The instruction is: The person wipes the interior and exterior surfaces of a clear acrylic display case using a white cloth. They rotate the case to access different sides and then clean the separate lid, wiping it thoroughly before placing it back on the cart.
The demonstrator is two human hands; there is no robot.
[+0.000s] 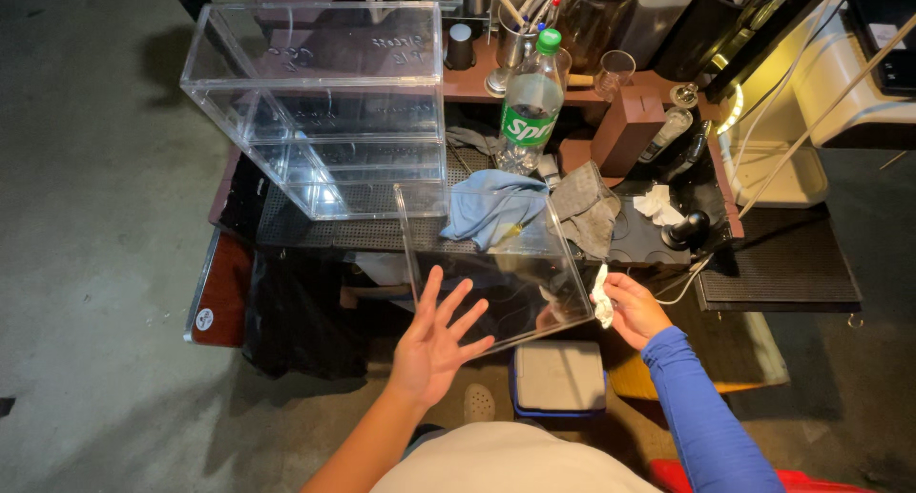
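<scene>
Currently, I see the left hand [434,338] spread open with fingers splayed, its palm pressed flat against the underside of a clear acrylic panel [487,264]; I judge this broad contact supports the sheet without the fingers wrapping an edge. The right hand [632,307] is closed around a small crumpled white wipe [602,297] and touches the panel's edge at 3 o'clock, which I judge steadies that side while the wipe bears on the surface. The panel is held tilted just in front of the tabletop [382,233], its far edge toward 12 o'clock lying over a blue cloth [491,207]. At 11 o'clock from the panel, a clear acrylic box [320,102] stands on the tabletop with its open side facing the camera. At 12 o'clock stands a green-labelled plastic bottle [530,106], upright, with a metal cup of pens [515,35] behind it. A grey rag [584,211] lies just beside the blue cloth at 1 o'clock, and a brown block [625,130] stands beyond it. Below the panel, at 5 o'clock, a lidded grey-and-blue container [558,378] sits on the floor. The cloths and the bottle crowd the far edge of the panel; I judge they obstruct any forward travel of the sheet.
</scene>
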